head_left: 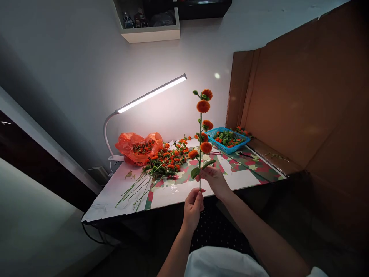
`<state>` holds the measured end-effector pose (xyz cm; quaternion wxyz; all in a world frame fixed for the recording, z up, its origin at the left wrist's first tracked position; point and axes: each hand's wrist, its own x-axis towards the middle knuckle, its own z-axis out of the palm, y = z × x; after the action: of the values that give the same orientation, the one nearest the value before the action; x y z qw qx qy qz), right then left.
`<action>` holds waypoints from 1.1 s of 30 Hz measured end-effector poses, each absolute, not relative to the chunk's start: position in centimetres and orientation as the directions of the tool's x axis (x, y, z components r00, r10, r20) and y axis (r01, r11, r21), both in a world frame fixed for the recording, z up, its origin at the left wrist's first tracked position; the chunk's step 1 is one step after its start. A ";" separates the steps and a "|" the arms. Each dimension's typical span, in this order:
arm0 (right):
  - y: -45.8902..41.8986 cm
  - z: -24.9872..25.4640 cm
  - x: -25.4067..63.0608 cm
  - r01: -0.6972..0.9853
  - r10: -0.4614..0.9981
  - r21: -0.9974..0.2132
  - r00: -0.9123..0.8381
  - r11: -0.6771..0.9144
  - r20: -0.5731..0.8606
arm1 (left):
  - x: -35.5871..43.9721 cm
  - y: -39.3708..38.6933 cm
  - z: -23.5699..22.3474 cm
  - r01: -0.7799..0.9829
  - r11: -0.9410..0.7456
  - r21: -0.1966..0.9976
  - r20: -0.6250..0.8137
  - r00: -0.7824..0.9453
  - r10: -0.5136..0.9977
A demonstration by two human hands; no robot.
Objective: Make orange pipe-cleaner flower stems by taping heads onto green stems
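Note:
Upright in front of me stands an artificial flower stem (201, 127), with several fuzzy orange blooms, small green buds and two green leaves low down. My left hand (193, 207) is closed round the bottom of the stem, just below the table's front edge. Higher up, my right hand (215, 181) pinches at the stem by the lower leaves (195, 172); its fingertips are partly hidden behind them. Beyond and left of my hands, a pile of finished-looking orange flower stems (170, 159) lies on the table (115, 200), their bare green ends toward me.
An orange plastic bag (123, 148) of small orange flowers stands at the back left, beside a lit clamp lamp (152, 93). At the back right sits a blue basket (227, 149) with flowers and green pieces. Tall cardboard (288, 96) walls the right side. A shelf (150, 35) hangs above.

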<state>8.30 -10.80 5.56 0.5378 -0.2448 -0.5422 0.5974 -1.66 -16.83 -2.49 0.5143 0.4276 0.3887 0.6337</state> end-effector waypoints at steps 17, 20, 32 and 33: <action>-10.8 3.3 8.6 -0.472 0.867 -0.880 -0.459 -0.053 0.194 | -1.1 -17.2 2.5 -0.620 -0.128 0.774 -0.019 -0.225 0.974; -10.9 2.2 8.5 -0.441 0.866 -0.897 -0.461 -0.034 0.194 | -1.1 -17.2 2.5 -0.622 -0.145 0.769 -0.007 -0.235 0.972; -11.0 5.2 10.1 0.200 0.690 -0.682 0.033 0.704 0.723 | -1.1 -17.3 1.5 -0.427 -0.239 0.872 0.077 -0.362 0.929; -11.1 5.5 10.3 0.266 0.637 -0.614 0.004 0.743 0.771 | -1.0 -17.4 1.5 -0.429 -0.239 0.871 0.080 -0.357 0.931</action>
<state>10.27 -11.09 5.52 0.6284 -0.3269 -0.6903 0.1475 -1.03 -17.36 1.48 0.4711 0.3152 0.3981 0.7213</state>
